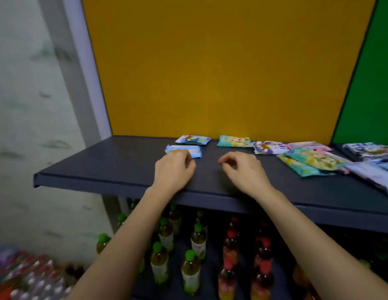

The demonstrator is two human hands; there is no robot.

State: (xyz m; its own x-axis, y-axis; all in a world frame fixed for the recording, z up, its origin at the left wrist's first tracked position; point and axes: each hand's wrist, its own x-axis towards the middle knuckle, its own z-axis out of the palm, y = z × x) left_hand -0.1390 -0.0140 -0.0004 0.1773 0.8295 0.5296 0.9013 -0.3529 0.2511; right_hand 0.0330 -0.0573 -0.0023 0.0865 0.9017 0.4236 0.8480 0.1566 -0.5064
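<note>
— Where's the small light-blue plastic snack packet (185, 150)?
— Flat on the dark grey metal shelf (102, 169), near the yellow back panel (221, 72). The left hand (174, 167) has its fingers curled over the packet's near edge.
— And the right hand (243, 169)?
— Close beside it, fingers loosely curled, holding nothing.

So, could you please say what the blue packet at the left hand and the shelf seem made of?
The blue packet looks like thin plastic film, glossy and printed, with sealed edges. The shelf is probably painted sheet metal, matte dark grey, judging by its folded front lip.
</note>
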